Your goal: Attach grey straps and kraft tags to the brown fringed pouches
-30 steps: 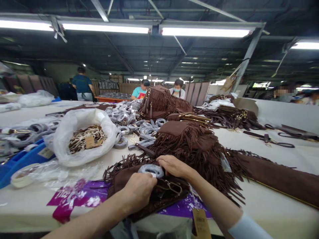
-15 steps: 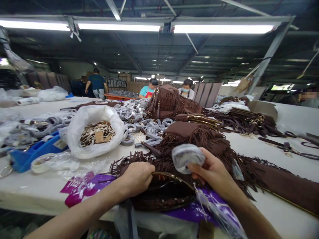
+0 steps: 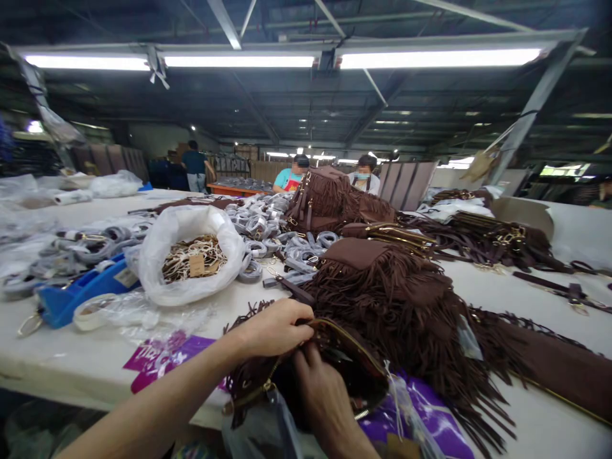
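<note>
A dark brown fringed handbag (image 3: 354, 357) with a gold zipper lies open at the table's front edge. My left hand (image 3: 282, 325) is closed on the rim of its zipped mouth. Inside the opening is my right hand (image 3: 320, 389), its fingertips hidden and whatever they touch out of sight. Under the bag lies a purple plastic bag (image 3: 425, 414). A tag on white string (image 3: 396, 408) hangs at the handbag's right side. Just behind sits a pile of brown fringed bags (image 3: 382, 287).
To the left stand a white plastic bag of string tags (image 3: 191, 255), a blue tape dispenser (image 3: 86, 287) and a tape roll (image 3: 93, 312). Grey wrapped strap rolls (image 3: 258, 223) heap behind. Brown straps (image 3: 564, 290) lie at right. Several people are in the background.
My right hand has moved down and left into the handbag; the wrapped grey roll it held is out of sight. My left hand still grips the rim, slightly further right.
</note>
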`<state>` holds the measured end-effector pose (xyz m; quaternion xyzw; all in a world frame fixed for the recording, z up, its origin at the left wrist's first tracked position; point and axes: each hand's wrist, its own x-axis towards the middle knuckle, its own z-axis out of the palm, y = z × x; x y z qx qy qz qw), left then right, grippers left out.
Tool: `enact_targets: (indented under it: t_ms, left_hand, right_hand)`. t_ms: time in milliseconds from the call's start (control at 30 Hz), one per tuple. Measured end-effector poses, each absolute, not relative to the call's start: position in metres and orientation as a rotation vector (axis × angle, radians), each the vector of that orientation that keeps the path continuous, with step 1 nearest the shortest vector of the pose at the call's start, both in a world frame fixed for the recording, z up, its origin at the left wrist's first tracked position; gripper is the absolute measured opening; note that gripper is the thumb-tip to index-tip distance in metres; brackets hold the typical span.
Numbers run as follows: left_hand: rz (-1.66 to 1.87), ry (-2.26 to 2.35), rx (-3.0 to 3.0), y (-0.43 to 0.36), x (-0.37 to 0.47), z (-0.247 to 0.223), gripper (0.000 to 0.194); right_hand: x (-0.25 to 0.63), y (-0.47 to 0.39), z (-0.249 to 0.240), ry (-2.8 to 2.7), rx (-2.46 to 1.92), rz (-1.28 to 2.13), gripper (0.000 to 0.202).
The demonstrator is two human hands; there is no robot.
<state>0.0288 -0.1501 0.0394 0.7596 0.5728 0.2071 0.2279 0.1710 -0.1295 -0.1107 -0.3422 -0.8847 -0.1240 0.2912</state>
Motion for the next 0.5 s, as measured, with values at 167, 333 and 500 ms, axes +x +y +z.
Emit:
enact_targets:
  t_ms: [167,333,500]
  left_hand:
    - [0.614,1.512,1.978,-0.169,0.015,0.038,0.018]
    - [0.498,1.948,1.995,-0.243,-0.009,0.027,0.021]
    - [0.566,1.962,2.159,-0.303,-0.045,-0.062,0.027]
  right_hand:
    - [0.187,-0.13,-0.105,-2.465,-0.783,-0.04,0.037]
    - [0.219,-0.153,-0.077,-2.408,-0.62,0.283,0.041]
    - [0.171,-0.212,-0.115,-2.316,-0.666,0.011,0.056]
